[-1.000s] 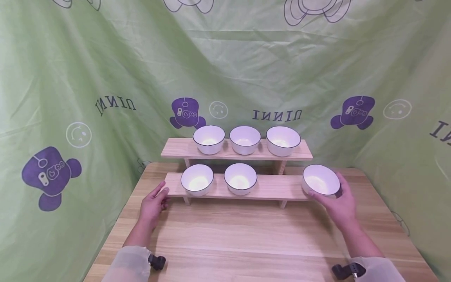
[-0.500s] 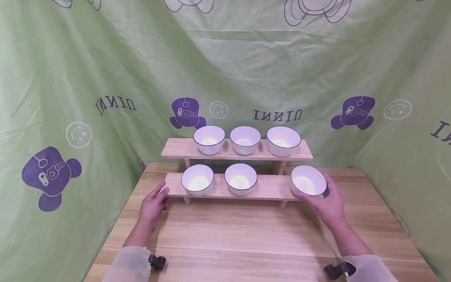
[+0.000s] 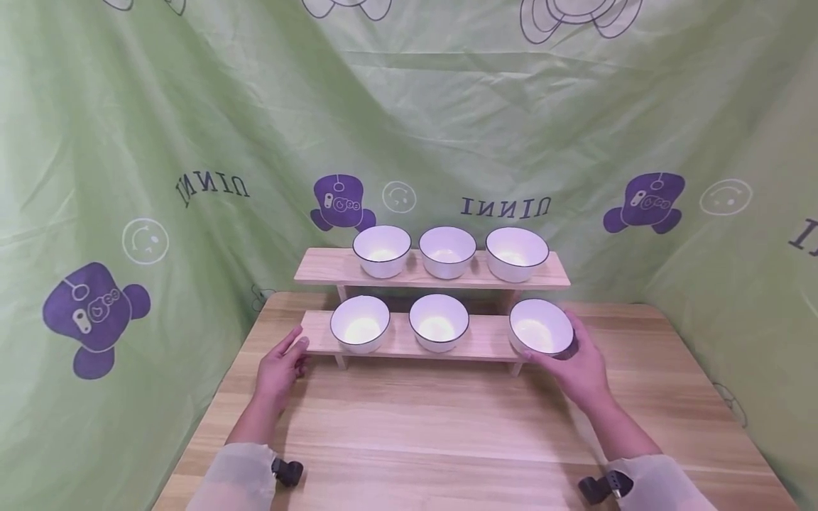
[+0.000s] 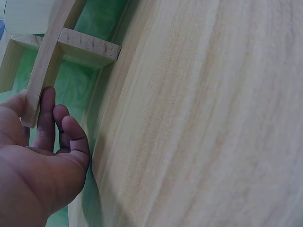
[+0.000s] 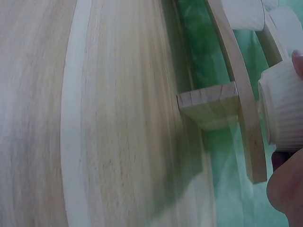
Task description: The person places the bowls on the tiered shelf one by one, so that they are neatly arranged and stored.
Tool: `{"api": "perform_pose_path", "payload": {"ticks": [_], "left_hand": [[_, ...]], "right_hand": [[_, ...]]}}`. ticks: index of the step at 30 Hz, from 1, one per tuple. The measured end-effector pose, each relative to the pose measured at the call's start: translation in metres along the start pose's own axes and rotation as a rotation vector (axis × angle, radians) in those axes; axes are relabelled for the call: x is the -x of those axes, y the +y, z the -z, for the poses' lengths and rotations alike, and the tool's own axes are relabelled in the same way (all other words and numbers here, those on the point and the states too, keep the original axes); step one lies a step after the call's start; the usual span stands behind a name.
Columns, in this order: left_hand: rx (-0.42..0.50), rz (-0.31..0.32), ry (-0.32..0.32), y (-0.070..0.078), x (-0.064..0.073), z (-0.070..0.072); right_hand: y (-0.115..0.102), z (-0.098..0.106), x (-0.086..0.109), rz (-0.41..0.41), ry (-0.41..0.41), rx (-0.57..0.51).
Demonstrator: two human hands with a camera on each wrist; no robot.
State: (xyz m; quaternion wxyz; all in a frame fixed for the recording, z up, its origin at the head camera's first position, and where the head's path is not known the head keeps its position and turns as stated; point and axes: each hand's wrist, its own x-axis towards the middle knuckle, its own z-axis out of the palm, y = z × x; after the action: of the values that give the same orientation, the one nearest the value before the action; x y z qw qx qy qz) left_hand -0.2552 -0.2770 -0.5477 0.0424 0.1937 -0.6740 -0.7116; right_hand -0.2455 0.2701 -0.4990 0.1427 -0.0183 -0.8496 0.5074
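My right hand (image 3: 584, 369) grips a white bowl (image 3: 542, 326) with a dark rim, thumb in front and fingers round its right side. It sits over the right end of the lower wooden shelf (image 3: 488, 337); in the right wrist view the base of this bowl (image 5: 284, 106) is close to the shelf board (image 5: 251, 137), and I cannot tell if they touch. At the shelf's left end my left hand (image 3: 279, 369) pinches the board (image 4: 42, 71) between thumb and fingers. Two similar bowls, a left one (image 3: 360, 325) and a middle one (image 3: 439, 323), stand on that shelf.
Behind, an upper wooden shelf (image 3: 326, 268) carries three more white bowls, among them a right-hand one (image 3: 516, 254). Both shelves stand on a wooden table (image 3: 409, 426). A green printed curtain (image 3: 415, 121) encloses the back and sides.
My right hand has moved left with the bowl, from beyond the shelf's right end to over it. My left hand keeps its place at the shelf's left end.
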Motion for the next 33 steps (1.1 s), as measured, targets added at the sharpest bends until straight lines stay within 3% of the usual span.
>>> {"api": "perform_pose_path", "payload": {"ticks": [7,14,20,33], "left_hand": [[0.014,0.018,-0.005,0.003,-0.001,0.000],[0.032,0.033,-0.030,0.020,0.006,-0.002],[0.040,-0.005,-0.007,0.007,-0.007,0.000],[0.015,0.005,-0.016,-0.003,0.000,0.002]], "right_hand": [[-0.005,-0.011,-0.003,0.013,-0.031,0.037],[-0.007,-0.020,-0.008,0.030,-0.049,0.057],[-0.011,-0.022,-0.011,0.016,-0.062,0.075],[-0.010,-0.023,-0.007,-0.034,-0.098,0.091]]}}
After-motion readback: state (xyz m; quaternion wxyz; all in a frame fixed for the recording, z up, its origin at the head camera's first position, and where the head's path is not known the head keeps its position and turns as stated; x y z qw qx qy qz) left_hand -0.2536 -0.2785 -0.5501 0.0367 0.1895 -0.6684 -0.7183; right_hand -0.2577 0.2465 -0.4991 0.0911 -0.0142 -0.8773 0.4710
